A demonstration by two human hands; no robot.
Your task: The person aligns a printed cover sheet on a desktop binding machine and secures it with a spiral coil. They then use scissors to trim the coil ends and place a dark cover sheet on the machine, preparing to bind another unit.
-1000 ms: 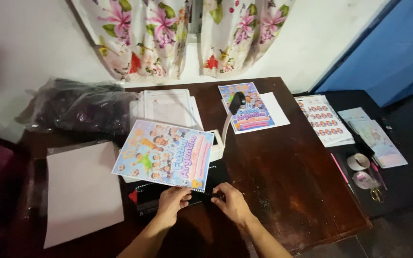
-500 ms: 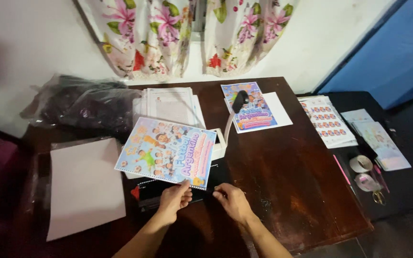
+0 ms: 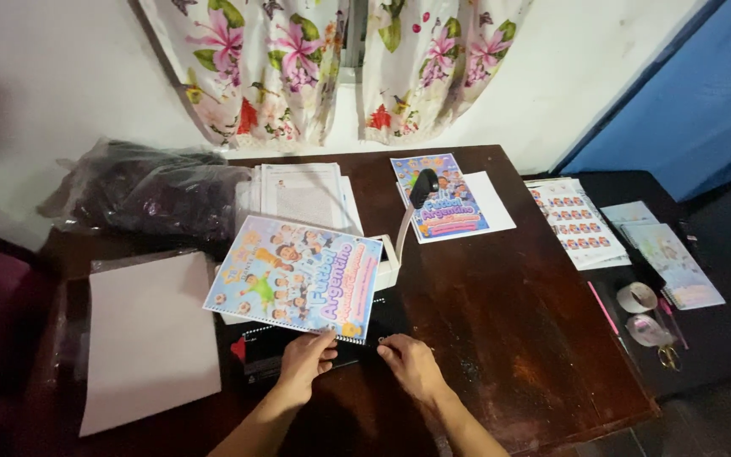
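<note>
At lower centre, the left hand (image 3: 305, 362) pinches the spiral edge of a colourful booklet (image 3: 296, 275) on a black binding machine (image 3: 298, 343), while the right hand (image 3: 408, 362) rests loosely curled on the dark wooden surface (image 3: 501, 338), apparently mid-binding.

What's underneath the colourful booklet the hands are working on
Under the colourful booklet a black binding machine shows at its near edge, where the left hand and right hand rest. White pages peek out beside it. The rest of the machine is covered.
</note>
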